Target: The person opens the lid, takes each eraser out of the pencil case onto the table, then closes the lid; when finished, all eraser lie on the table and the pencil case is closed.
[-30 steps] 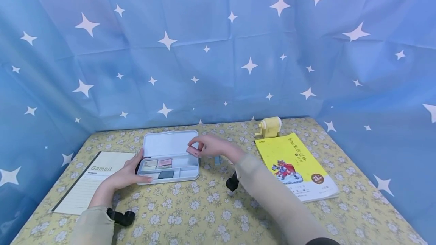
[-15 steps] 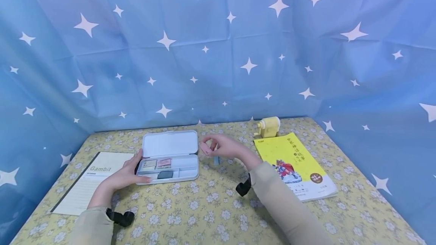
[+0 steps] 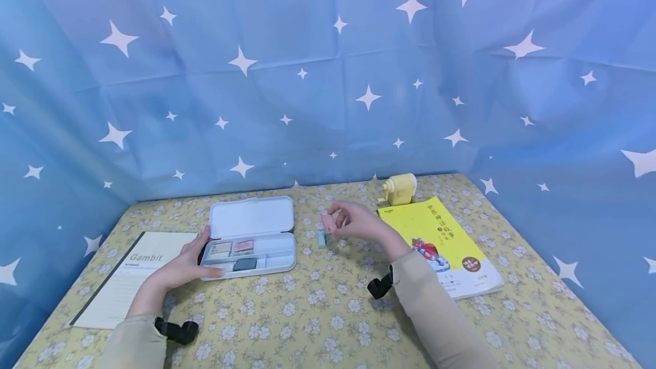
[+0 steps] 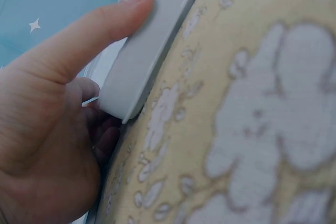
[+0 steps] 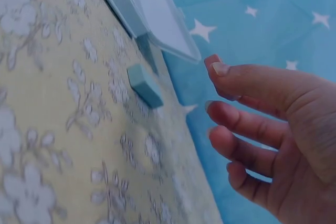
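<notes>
i see my two arms in long, loose beige fabric sleeves (image 3: pixel 435 323) reaching the wrists. a small black strapped camera mount (image 3: pixel 176 331) sits at the left cuff, another black mount (image 3: pixel 380 287) at the right. both hands are bare.

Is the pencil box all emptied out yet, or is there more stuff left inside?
Not yet. One blue eraser already lies on the tablecloth beside the pencil box. The right hand pinches a pink eraser in the air, clear of the box. The left hand holds the box's left end. A few small pieces, one dark, are left in its compartments.
</notes>
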Tool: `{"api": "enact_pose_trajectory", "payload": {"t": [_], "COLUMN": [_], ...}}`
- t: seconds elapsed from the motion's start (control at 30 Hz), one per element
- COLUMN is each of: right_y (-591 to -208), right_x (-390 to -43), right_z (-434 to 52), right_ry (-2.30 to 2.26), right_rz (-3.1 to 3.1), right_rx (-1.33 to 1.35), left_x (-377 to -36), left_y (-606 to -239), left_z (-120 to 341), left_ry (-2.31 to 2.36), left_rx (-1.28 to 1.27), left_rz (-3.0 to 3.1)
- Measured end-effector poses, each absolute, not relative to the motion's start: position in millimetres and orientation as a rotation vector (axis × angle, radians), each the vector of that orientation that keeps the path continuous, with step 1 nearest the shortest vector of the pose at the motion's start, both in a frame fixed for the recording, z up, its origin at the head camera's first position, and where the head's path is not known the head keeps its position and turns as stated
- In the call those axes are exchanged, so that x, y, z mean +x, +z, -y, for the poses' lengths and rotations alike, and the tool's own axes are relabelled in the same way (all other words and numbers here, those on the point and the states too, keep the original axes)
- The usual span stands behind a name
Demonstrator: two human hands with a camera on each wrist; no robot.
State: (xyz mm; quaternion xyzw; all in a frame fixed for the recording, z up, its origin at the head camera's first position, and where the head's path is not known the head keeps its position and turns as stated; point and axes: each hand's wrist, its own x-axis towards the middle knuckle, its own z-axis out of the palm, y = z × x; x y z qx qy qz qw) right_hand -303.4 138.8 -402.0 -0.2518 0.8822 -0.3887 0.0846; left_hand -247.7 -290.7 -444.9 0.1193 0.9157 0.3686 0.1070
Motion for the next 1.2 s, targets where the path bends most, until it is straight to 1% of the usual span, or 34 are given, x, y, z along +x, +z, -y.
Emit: {"api": "enact_pose_trajectory", "payload": {"t": [0.43, 0.93, 1.2], "right_y": [-416.7, -426.2, -428.8], "right_x": [-304.4, -301.3, -302.2], "right_z": [-152.9, -149.6, -147.1], "right_ry": [-1.160, -1.086, -1.027], "right_rz": [-2.672, -2.728, -2.761], "right_rx": [-0.688, -0.631, -0.657], "left_x": [-245.0, -247.0, -247.4], "left_y": [-445.7, -444.4, -444.5], "left_z": [292.9, 290.1, 290.4], "left_ry": [1.060, 1.063, 1.073], "left_rx": [0.351, 0.364, 0.372], "left_rz": [-2.705, -2.701, -2.702]}}
